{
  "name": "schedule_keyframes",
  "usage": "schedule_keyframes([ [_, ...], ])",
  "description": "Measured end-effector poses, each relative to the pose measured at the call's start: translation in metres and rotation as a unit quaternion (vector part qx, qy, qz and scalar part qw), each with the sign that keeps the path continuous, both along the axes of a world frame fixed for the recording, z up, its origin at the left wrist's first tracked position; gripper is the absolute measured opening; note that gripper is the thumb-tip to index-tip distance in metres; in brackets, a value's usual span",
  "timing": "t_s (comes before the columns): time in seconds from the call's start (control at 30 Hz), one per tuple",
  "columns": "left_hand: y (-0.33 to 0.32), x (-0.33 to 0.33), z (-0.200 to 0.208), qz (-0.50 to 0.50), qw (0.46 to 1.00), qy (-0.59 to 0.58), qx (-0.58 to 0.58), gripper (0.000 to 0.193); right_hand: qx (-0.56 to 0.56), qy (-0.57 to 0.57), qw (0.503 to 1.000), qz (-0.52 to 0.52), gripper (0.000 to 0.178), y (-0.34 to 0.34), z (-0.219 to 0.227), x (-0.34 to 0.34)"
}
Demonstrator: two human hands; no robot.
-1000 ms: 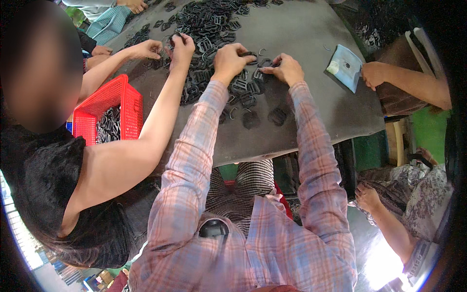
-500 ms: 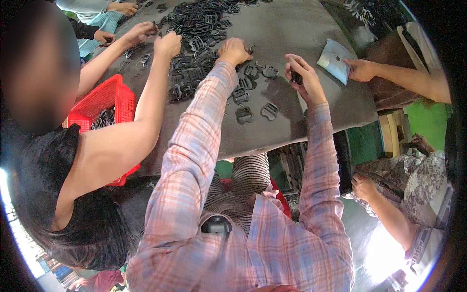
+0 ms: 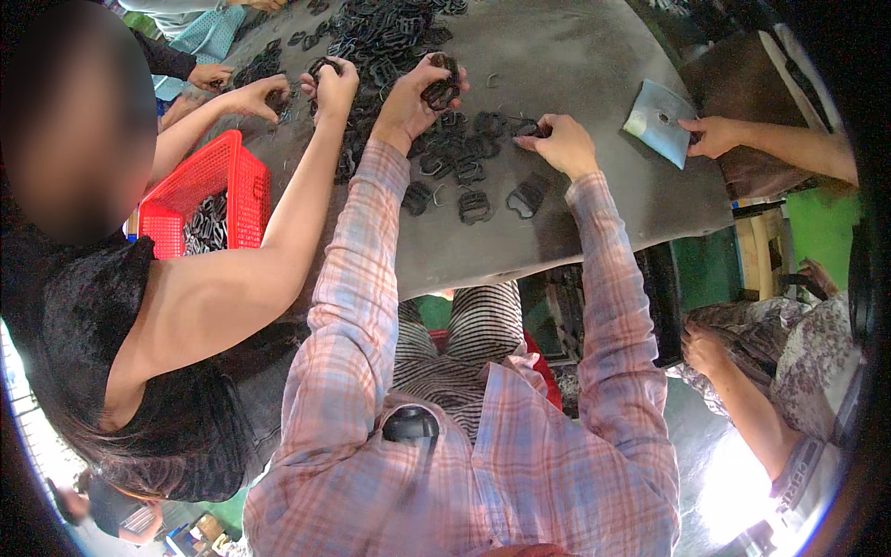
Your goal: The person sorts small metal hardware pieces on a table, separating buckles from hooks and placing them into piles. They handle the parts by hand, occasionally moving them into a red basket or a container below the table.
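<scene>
My left hand (image 3: 401,110) is raised at the near edge of a heap of black buckles (image 3: 394,42), fingers closed round a black buckle (image 3: 442,85); whether it holds more than one I cannot tell. To its right my right hand (image 3: 568,147) is palm down, thumb and fingers pinching the end of another dark buckle (image 3: 525,128) at the tabletop. Between and below my hands lie several loose buckles, some with thin wire hooks beside them. Nearest to me are one flat buckle (image 3: 474,206) and a tilted one (image 3: 526,197).
A grey-covered table (image 3: 594,56) spreads before me. At my left a person handles buckles beside a red basket (image 3: 243,186) holding more pieces. Another person's hand (image 3: 715,137) at the right holds a pale blue packet (image 3: 657,121). Someone else's forearm (image 3: 747,408) is lower right.
My left hand has lifted off the table and turned, now showing a buckle in its fingers. My right hand has turned palm down and moved up and left onto a buckle.
</scene>
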State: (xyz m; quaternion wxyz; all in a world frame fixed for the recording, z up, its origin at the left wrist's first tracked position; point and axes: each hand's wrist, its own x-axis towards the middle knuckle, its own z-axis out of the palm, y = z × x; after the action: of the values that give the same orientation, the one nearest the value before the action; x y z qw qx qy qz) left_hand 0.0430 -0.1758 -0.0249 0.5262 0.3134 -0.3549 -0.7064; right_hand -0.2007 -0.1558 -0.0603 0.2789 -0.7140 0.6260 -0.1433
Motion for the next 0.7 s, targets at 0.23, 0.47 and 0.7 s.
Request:
schedule_keyframes([
  [0.23,-0.024,-0.021,-0.029,0.0,0.883,-0.46,-0.093,0.035,0.179,-0.707,0.684,-0.003,0.027,0.057,-0.011,-0.046],
  [0.47,-0.025,-0.071,-0.029,-0.135,0.605,-0.781,-0.079,0.075,0.199,-0.676,0.71,0.002,0.044,0.103,0.004,-0.041],
  [0.7,-0.018,-0.059,-0.038,-0.081,0.613,-0.779,-0.104,0.069,-0.012,-0.234,0.972,0.012,0.042,0.103,0.012,-0.031],
])
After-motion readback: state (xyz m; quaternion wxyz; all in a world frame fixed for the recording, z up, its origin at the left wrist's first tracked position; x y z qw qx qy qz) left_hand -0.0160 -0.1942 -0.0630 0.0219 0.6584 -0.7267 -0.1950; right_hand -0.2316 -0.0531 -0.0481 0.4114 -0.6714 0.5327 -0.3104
